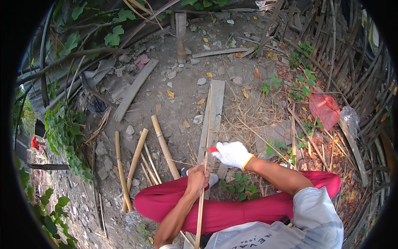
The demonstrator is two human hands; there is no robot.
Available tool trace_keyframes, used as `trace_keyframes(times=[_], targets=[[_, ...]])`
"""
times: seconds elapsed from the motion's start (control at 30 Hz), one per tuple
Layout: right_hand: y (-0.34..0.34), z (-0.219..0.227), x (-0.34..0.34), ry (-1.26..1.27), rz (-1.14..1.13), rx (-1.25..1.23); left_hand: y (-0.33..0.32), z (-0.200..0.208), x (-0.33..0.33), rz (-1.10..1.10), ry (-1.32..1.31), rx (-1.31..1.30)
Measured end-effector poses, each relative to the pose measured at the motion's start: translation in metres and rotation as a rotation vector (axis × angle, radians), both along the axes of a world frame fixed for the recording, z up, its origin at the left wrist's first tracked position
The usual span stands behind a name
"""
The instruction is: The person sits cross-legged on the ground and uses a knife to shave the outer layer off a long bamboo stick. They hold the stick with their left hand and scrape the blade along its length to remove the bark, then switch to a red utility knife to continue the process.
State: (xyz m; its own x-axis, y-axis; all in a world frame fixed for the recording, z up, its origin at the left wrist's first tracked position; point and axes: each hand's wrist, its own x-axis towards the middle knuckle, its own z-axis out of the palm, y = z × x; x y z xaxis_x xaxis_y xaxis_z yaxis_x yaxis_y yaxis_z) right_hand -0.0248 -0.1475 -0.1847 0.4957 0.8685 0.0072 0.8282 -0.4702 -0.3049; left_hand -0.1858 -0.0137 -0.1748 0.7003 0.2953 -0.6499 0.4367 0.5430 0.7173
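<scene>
My left hand (198, 179), bare, is closed round a long, narrow bamboo strip (200, 218) that runs from near my body out over a grey wooden board (217, 101). In a white knit glove, my right hand (233, 154) grips a knife by its red handle (213, 149). The short blade lies across the strip, just beyond my left fist; whether it cuts into the strip I cannot tell. My legs, in dark red trousers (253, 209), are folded on either side of the strip.
Cut bamboo poles (163, 143) and thinner sticks lie on the dirt to the left. Beyond them is a weathered plank (136, 90). A short post (180, 37) stands at the far side. On the right are a red plastic bag (324, 110), dry straw and a woven stick fence (352, 54).
</scene>
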Motion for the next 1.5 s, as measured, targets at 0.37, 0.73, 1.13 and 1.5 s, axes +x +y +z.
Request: trace_keyframes(times=[0.37,0.73,1.13,1.5], targets=[[-0.025,-0.008,0.099,-0.046,-0.293,-0.058,-0.017,0.009,-0.021,-0.223,0.087,0.007],[-0.032,-0.020,0.163,-0.135,-0.345,-0.174,-0.014,0.014,-0.024,-0.233,0.111,-0.204],[-0.086,-0.019,0.241,-0.124,-0.627,-0.369,-0.017,0.009,-0.058,-0.253,0.051,-0.267],[-0.128,-0.019,0.077,0.356,-0.599,0.004,-0.012,0.016,-0.022,-0.450,-0.045,0.025]])
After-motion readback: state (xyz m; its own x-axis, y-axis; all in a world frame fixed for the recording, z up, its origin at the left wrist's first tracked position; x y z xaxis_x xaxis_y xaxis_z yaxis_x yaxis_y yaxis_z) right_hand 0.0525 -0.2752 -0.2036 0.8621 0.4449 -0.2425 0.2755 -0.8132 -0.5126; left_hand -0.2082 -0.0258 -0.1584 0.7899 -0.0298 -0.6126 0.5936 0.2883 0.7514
